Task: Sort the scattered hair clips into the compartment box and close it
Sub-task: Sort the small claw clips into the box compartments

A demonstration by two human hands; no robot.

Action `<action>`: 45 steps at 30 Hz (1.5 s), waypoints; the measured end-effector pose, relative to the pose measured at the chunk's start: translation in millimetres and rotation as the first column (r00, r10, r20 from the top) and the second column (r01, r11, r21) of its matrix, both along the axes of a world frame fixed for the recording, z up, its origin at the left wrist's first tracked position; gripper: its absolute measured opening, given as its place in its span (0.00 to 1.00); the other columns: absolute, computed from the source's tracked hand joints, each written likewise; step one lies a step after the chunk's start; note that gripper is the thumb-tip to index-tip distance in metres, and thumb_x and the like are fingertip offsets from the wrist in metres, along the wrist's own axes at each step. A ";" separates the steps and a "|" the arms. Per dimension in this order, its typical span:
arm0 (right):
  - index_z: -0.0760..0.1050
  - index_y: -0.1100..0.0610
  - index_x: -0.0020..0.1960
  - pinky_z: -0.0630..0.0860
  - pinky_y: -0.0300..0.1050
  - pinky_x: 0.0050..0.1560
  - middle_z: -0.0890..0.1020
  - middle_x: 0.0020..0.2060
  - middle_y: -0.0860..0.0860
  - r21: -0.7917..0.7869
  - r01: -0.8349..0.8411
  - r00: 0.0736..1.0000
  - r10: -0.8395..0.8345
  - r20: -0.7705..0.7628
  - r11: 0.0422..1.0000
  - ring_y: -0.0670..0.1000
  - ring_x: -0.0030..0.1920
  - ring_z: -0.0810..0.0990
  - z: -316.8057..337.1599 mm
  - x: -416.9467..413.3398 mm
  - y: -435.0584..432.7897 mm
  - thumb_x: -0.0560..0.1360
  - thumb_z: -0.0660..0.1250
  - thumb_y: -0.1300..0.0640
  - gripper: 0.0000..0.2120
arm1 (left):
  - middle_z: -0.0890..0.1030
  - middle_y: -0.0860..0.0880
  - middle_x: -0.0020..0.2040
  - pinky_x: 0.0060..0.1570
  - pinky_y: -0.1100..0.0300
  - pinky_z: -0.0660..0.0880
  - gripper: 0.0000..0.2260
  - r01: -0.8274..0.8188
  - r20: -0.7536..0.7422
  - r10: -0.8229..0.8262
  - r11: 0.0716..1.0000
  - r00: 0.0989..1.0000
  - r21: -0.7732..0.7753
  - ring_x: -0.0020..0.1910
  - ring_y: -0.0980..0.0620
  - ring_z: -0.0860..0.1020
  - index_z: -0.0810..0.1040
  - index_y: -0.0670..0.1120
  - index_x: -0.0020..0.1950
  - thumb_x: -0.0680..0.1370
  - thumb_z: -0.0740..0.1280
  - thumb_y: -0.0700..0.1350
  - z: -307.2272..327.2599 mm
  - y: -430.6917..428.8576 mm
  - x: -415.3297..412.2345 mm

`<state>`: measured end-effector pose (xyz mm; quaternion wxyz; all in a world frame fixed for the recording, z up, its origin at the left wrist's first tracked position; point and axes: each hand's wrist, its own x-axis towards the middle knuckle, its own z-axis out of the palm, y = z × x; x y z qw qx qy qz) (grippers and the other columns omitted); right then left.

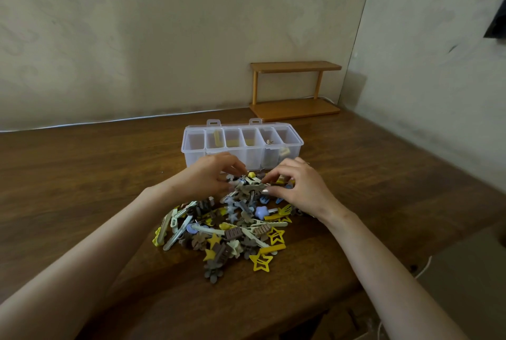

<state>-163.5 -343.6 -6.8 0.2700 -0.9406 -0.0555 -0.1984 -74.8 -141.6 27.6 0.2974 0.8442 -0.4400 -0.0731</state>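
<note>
At frame centre our left hand (208,176) and right hand (299,189) pinched tangled hair clips (232,227); teasing one free gently seemed best.

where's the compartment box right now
Head view: the compartment box sits open near centre frame, just beyond the pile of hair clips, with the wooden shelf behind it to the right.

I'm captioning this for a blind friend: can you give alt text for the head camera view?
A person's left hand and right hand pinch clips at the far end of a colourful heap on a wooden table. Behind it stands an open clear box with six compartments, some holding a few clips, and a small wooden shelf by the wall.
</note>
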 end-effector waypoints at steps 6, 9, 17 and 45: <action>0.81 0.50 0.46 0.66 0.38 0.44 0.78 0.43 0.47 -0.025 0.097 0.994 -0.096 0.044 0.995 0.45 0.48 0.70 -1.3 0.7 -2.6 0.71 0.72 0.53 0.05 | 0.79 0.53 0.55 0.57 0.62 0.75 0.13 -0.008 -0.047 0.008 1.000 0.999 -0.001 0.56 0.61 0.76 0.75 0.48 0.57 0.74 0.67 0.37 6.2 1.3 -2.9; 0.81 0.50 0.47 0.69 0.40 0.47 0.78 0.44 0.47 0.012 0.084 0.995 -0.085 0.045 0.996 0.45 0.49 0.71 -0.5 0.4 -2.8 0.72 0.70 0.53 0.04 | 0.78 0.54 0.56 0.55 0.65 0.74 0.11 0.006 -0.012 -0.005 0.999 1.000 0.038 0.56 0.62 0.75 0.75 0.49 0.56 0.75 0.67 0.40 13.1 6.4 -0.8; 0.80 0.51 0.50 0.69 0.44 0.54 0.78 0.48 0.47 0.019 0.043 0.998 -0.044 0.050 0.999 0.45 0.53 0.71 6.6 -3.7 3.4 0.74 0.68 0.52 0.07 | 0.72 0.56 0.59 0.55 0.66 0.69 0.19 -0.027 0.037 0.020 0.979 0.999 0.204 0.58 0.60 0.70 0.71 0.52 0.61 0.72 0.69 0.51 27.1 33.9 -2.9; 0.73 0.49 0.64 0.66 0.45 0.67 0.74 0.62 0.46 0.014 0.054 0.998 -0.054 -0.023 0.998 0.46 0.66 0.68 0.4 -7.1 3.4 0.74 0.69 0.56 0.19 | 0.61 0.47 0.65 0.67 0.54 0.60 0.39 -0.260 0.072 0.277 0.947 0.958 -0.189 0.65 0.49 0.60 0.60 0.47 0.69 0.65 0.76 0.53 -42.5 -18.6 -31.6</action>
